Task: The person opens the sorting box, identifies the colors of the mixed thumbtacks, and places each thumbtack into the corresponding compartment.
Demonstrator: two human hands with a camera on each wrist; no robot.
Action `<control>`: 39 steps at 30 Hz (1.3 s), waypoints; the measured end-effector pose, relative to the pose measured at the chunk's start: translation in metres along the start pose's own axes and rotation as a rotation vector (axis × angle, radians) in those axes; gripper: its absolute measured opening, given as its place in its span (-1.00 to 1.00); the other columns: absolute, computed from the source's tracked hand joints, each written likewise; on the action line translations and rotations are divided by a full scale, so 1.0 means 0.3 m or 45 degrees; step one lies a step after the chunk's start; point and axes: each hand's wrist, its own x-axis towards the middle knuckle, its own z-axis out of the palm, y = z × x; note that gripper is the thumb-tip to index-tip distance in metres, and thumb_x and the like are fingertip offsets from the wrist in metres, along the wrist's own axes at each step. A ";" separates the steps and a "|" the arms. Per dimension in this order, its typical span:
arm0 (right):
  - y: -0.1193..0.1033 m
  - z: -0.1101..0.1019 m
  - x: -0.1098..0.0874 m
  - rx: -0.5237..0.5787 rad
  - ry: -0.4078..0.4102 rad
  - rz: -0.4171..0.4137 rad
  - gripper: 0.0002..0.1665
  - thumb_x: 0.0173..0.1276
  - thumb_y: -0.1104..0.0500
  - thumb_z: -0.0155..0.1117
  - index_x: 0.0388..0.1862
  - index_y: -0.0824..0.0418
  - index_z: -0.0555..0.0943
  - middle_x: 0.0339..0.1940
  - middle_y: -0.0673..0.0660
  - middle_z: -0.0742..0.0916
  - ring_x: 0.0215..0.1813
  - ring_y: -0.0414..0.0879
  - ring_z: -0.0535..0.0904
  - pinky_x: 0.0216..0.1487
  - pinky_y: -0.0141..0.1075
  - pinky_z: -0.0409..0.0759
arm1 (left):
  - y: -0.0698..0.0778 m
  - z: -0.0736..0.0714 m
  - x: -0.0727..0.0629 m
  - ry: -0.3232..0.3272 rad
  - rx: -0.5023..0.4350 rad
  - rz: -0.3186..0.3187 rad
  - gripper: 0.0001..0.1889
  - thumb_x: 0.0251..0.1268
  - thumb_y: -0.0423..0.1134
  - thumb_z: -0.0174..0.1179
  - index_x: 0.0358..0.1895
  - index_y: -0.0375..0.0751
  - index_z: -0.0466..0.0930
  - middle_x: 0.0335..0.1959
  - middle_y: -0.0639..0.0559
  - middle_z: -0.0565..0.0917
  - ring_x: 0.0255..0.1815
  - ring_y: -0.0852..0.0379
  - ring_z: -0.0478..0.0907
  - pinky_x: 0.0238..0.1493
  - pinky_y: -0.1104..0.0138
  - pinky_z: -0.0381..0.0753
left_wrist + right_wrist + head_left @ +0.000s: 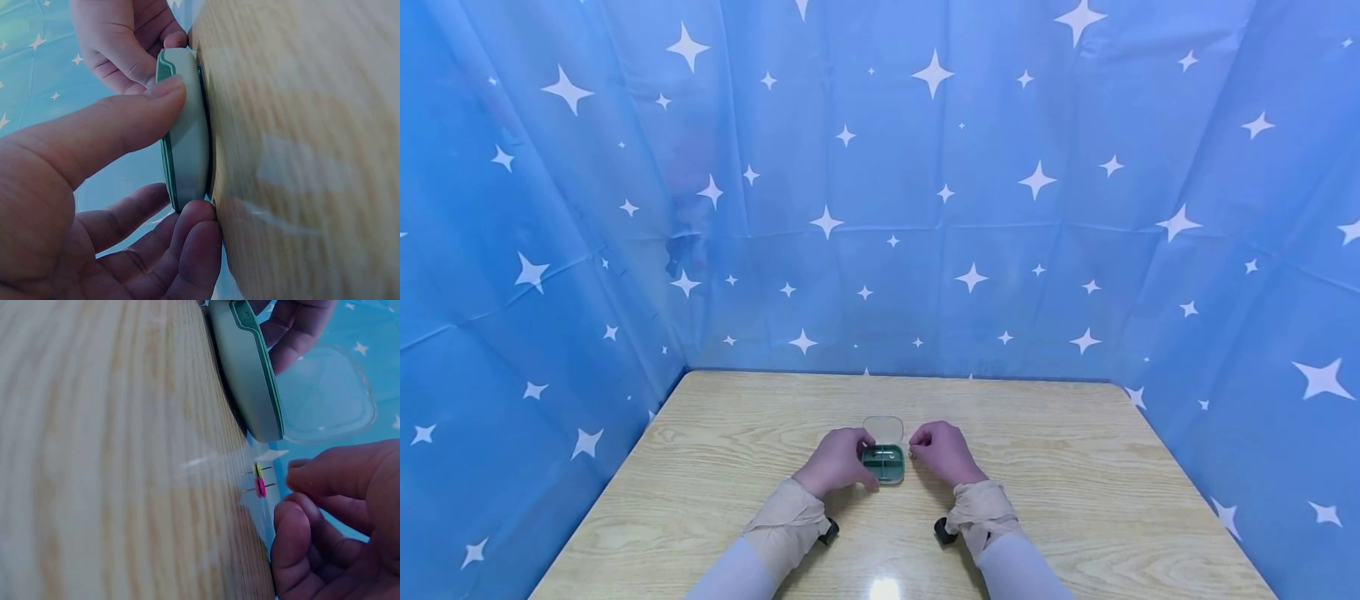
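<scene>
A small green pill box (891, 481) with divided compartments lies on the table, its clear lid (883, 429) folded back away from me. Small bits show in its far compartments. My left hand (838, 460) grips the box from the left, with the thumb on the near side (190, 137) and the fingers around the far side. Just right of the box, a yellow thumbtack (257, 469) and a pink thumbtack (260, 487) stand points up on the table. Beside them, my right hand (946, 454) has its thumb and bent forefinger slightly apart, with nothing visible between them.
The light wood table (737, 417) reaches out around both hands. A blue curtain (880, 183) with white stars hangs behind it and along both sides. Black wrist mounts (945, 531) sit under the taped cuffs.
</scene>
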 end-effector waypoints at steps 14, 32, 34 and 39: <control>0.002 0.001 -0.006 -0.086 -0.020 -0.016 -0.84 0.26 0.34 0.47 -0.46 0.11 0.76 -0.48 -0.06 0.74 -0.36 -0.20 0.58 -0.18 -0.21 0.63 | -0.004 0.005 0.003 0.002 0.011 0.013 -0.32 -0.32 -0.23 0.76 0.03 -0.25 0.71 -0.16 -0.03 0.78 -0.19 0.13 0.62 0.00 0.17 0.65; -0.002 -0.003 -0.014 -0.146 -0.018 -0.056 -0.79 0.25 0.39 0.36 -0.52 0.14 0.74 -0.51 -0.07 0.73 -0.41 -0.22 0.55 -0.22 -0.20 0.62 | 0.000 0.004 -0.001 -0.012 -0.005 -0.008 -0.34 -0.28 -0.23 0.76 0.04 -0.24 0.71 -0.15 -0.03 0.76 -0.19 0.12 0.59 -0.02 0.14 0.66; -0.004 -0.004 -0.015 -0.142 -0.018 -0.053 -0.79 0.25 0.39 0.36 -0.52 0.14 0.73 -0.52 -0.07 0.72 -0.42 -0.21 0.54 -0.23 -0.21 0.61 | -0.001 0.004 -0.002 -0.010 -0.004 -0.008 -0.34 -0.29 -0.23 0.76 0.04 -0.24 0.71 -0.16 -0.03 0.76 -0.19 0.12 0.59 -0.02 0.14 0.66; -0.003 -0.005 -0.012 -0.099 -0.009 -0.037 -0.78 0.26 0.39 0.31 -0.52 0.15 0.72 -0.52 -0.04 0.70 -0.42 -0.17 0.52 -0.25 -0.23 0.56 | 0.000 0.002 -0.003 -0.007 -0.011 -0.004 -0.34 -0.29 -0.24 0.75 0.03 -0.25 0.71 -0.17 -0.04 0.76 -0.20 0.11 0.59 -0.04 0.14 0.65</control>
